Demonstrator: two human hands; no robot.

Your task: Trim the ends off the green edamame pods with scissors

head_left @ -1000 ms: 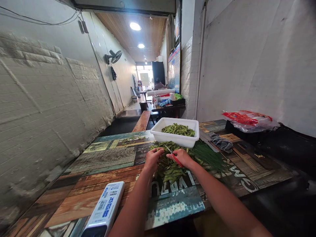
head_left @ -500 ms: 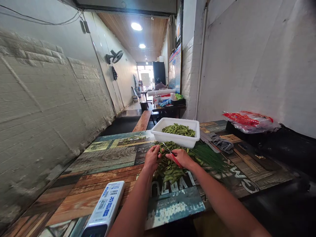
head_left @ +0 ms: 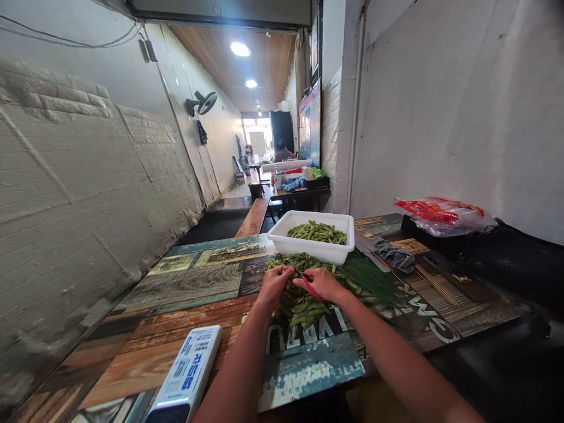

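Nearest, on the left, a long white box with blue marks (head_left: 189, 367) is lying on the table (head_left: 127, 335), and its dark end is pointing to the near edge. Farther in, a heap of green pods (head_left: 306, 312) is sitting in the middle of the table, spreading under and around both hands. The right hand (head_left: 325, 284) is holding scissors with red handles (head_left: 314, 292), its fingers wrapping the handles and the blades leaning left. The left hand (head_left: 277, 281) is keeping its fingers bent in and narrow, just beside the blades (I cannot tell if a pod is sitting between the fingertips). To the right, thin sticks (head_left: 438, 286) are lying side by side, long green leaves (head_left: 374, 281) are lying next to the heap, and a gray cloth (head_left: 394, 254) is resting in a crumple. Just past the heap, a white tub (head_left: 337, 254) is standing on the table and holding more green pods (head_left: 317, 232). On the far right, a red and clear plastic bag (head_left: 443, 211) is lying in a shiny bunch. Farther off, a brown bench (head_left: 253, 217) is standing, and a black fan (head_left: 206, 103) is hanging on the left wall.
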